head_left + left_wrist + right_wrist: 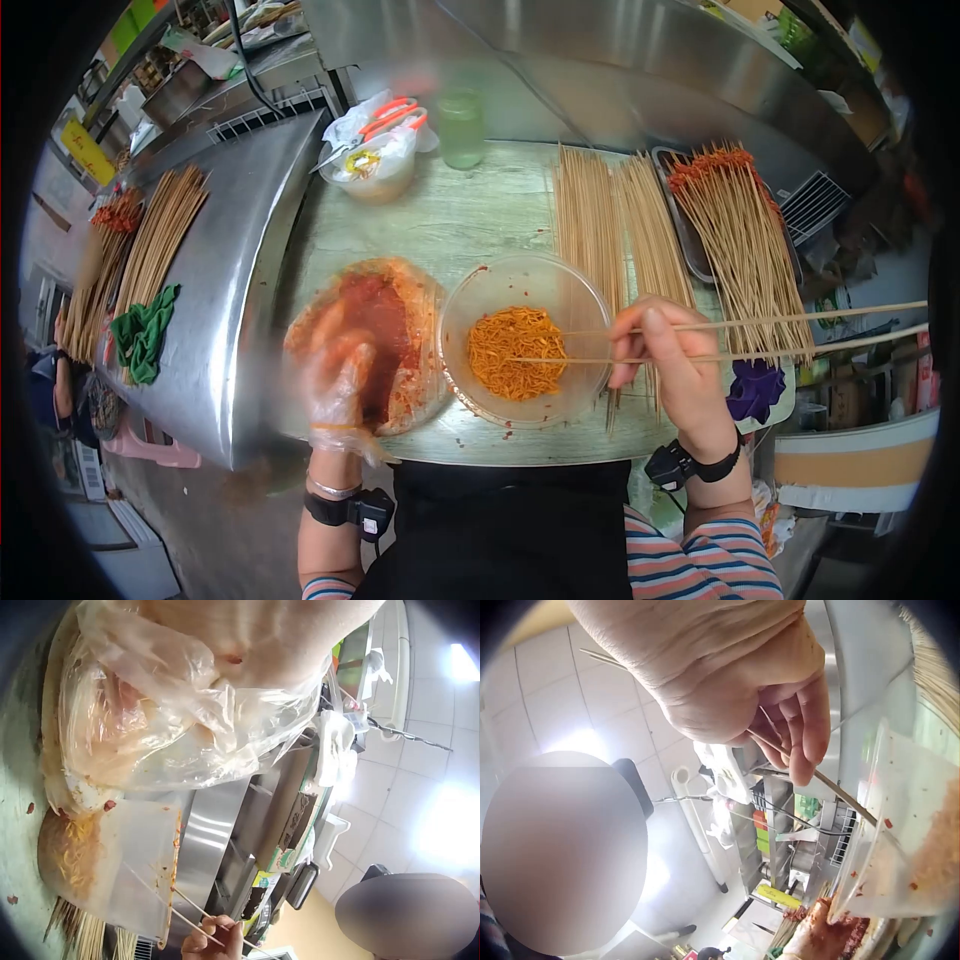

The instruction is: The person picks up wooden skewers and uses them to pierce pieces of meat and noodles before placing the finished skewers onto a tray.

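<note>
My right hand (675,375) pinches two long thin sticks (760,353), held apart like chopsticks. Their tips reach into a clear round tub (590,385) with orange-yellow shreds (510,350) at the bottom. To the tub's left, my left hand (340,385), in a clear plastic glove, is over a bowl (432,310) of red paste (385,310); blur obscures its fingers. The left wrist view shows the glove (150,712) loose and smeared red beside the tub (142,862). In the right wrist view, the right hand (757,697) grips the sticks (844,796) above the tub's rim.
Bare skewers (590,205) lie right of the tub, and a tray (665,165) holds skewers with red food ends (725,165). Behind stand a green cup (461,130) and a container (375,185) with orange-handled scissors (388,118). More skewers (160,230) and a green cloth (145,335) are left.
</note>
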`<state>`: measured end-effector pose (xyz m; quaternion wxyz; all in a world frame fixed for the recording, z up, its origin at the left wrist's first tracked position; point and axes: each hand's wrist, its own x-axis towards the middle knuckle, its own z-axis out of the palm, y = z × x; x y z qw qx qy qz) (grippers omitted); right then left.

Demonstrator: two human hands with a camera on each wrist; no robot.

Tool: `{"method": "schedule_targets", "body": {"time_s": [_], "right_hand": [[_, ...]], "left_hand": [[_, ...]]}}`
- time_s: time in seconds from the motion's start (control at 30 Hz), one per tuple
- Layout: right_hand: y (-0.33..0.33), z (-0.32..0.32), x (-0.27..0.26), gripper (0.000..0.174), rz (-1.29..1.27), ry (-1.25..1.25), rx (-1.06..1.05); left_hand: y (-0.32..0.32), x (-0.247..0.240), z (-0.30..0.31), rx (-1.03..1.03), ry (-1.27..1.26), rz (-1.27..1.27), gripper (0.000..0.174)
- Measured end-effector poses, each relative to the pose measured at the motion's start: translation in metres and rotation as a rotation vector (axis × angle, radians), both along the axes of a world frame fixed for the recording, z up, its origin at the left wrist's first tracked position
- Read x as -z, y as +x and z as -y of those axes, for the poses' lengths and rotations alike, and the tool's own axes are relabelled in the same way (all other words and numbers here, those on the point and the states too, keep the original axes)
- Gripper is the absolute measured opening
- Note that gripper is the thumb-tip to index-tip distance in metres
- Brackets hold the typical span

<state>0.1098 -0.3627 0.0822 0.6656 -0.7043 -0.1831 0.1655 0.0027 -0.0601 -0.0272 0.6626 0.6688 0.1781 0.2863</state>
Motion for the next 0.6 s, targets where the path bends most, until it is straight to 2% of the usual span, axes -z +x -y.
{"method": "schedule_targets", "body": {"time_s": [0.07,0.17,0.27,0.37,0.47,0.6], "right_hand": [[0.002,-0.011,0.004,0.031,-0.002,-0.011,-0.011],[0.009,-0.028,0.013,0.031,0.16,-0.102,-0.081],[0.011,-0.04,0.02,0.031,0.188,-0.132,-0.093],[0.016,-0.042,0.031,0.031,0.323,-0.149,-0.118],[0.013,-0.042,0.029,0.033,0.285,-0.108,-0.082],[0.009,-0.038,0.033,0.033,0.112,0.044,-0.006]], "left_hand": [[0.005,-0.003,0.01,-0.062,0.044,0.042,0.029],[0.005,0.019,0.006,-0.048,-0.151,0.044,0.022],[0.008,0.013,0.013,-0.008,-0.272,0.12,0.02],[0.01,0.011,0.017,-0.05,-0.219,0.079,0.023],[0.009,0.012,0.017,-0.031,-0.231,0.144,0.023],[0.007,0.013,0.016,-0.029,-0.262,0.09,0.021]]}}
